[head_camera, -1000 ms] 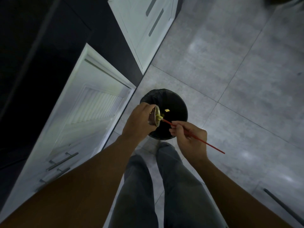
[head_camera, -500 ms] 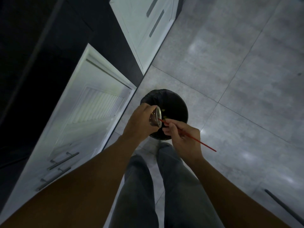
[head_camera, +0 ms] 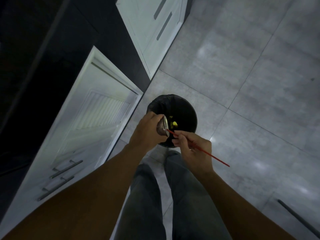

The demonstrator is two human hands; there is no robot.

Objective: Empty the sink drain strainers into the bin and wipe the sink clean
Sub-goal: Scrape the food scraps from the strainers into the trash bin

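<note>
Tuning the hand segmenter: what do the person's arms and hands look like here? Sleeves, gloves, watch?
Both forearms are bare to the frame edge, no sleeves in view. The left hand and right hand are ungloved, no watch or band at either wrist. A faint glint on a right finger may be a ring; too dim to tell.

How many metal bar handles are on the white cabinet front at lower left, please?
2: the upper slim metal bar handle, the lower bar handle below it; the left forearm may hide others.
</note>
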